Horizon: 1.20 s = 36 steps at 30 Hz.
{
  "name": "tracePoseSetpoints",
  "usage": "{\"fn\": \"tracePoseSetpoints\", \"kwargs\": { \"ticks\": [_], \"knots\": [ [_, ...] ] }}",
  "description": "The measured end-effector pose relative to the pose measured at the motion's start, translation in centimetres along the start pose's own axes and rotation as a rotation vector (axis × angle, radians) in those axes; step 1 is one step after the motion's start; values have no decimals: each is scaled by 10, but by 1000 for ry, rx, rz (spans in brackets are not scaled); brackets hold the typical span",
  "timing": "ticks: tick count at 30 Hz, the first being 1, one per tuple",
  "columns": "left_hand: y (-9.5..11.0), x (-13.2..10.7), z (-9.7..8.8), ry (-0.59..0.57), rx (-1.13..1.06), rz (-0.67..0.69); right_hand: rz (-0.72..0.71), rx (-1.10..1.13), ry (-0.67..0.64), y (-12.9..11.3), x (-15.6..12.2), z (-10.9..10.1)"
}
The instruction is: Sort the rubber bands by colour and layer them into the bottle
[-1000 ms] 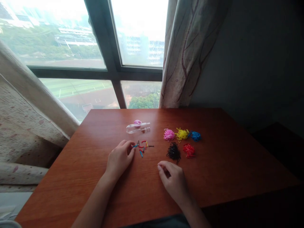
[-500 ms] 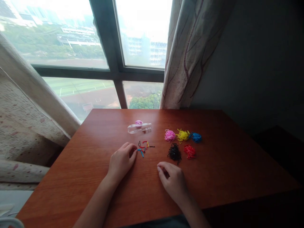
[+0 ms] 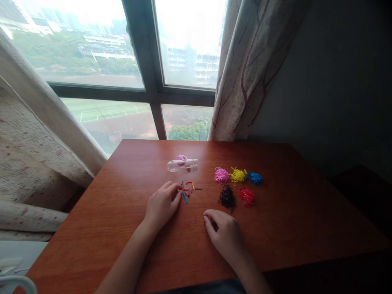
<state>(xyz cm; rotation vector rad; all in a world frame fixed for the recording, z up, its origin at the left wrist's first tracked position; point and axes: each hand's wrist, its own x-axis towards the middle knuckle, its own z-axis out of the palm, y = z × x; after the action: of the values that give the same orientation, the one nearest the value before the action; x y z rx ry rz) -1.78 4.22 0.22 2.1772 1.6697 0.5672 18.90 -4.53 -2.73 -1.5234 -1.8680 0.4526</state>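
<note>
My left hand (image 3: 162, 205) rests on the wooden table (image 3: 122, 228), fingers curled, its fingertips touching a small scatter of mixed-colour rubber bands (image 3: 189, 189). My right hand (image 3: 224, 234) lies loosely curled on the table, just in front of a black band pile (image 3: 227, 196). Whether it holds anything is hidden. Beyond lie sorted piles: red (image 3: 246, 196), pink (image 3: 221, 175), yellow (image 3: 237, 176) and blue (image 3: 255, 178). A clear small bottle (image 3: 181, 165) with a pink piece lies on its side behind the scatter.
A large window (image 3: 128, 61) stands behind the table, with curtains at the left (image 3: 36, 134) and at the right (image 3: 245, 69). A dark wall lies to the right. A white rim (image 3: 15, 281) shows at the bottom left corner.
My left hand's fingertips have stayed at the loose bands, which look slightly drawn together. The camera has shifted a little; my right hand has not moved.
</note>
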Motion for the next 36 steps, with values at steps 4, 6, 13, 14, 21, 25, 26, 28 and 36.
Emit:
{"fn": "tracePoseSetpoints", "kwargs": {
  "ticks": [4,6,13,14,21,25,26,28,36],
  "knots": [
    [-1,8,2,-20,29,36,-12,1,20,0,0,0],
    [-1,10,2,-25,42,49,-12,1,21,-1,0,-1],
    [1,10,2,-43,40,38,-12,-6,28,-2,1,-2],
    [1,10,2,-48,35,41,-10,-7,27,-3,1,-3],
    [5,7,1,-75,14,66,6,11,8,-3,1,-3],
    [7,3,0,-93,-24,81,2,3,19,-1,1,-1],
    [7,3,-1,-99,-35,84,0,2,21,-1,1,-1],
    [6,2,-1,-111,-63,95,-4,5,21,-1,0,-1],
    [5,3,-4,-78,-95,81,-4,8,19,-1,0,-2]
  ]
}}
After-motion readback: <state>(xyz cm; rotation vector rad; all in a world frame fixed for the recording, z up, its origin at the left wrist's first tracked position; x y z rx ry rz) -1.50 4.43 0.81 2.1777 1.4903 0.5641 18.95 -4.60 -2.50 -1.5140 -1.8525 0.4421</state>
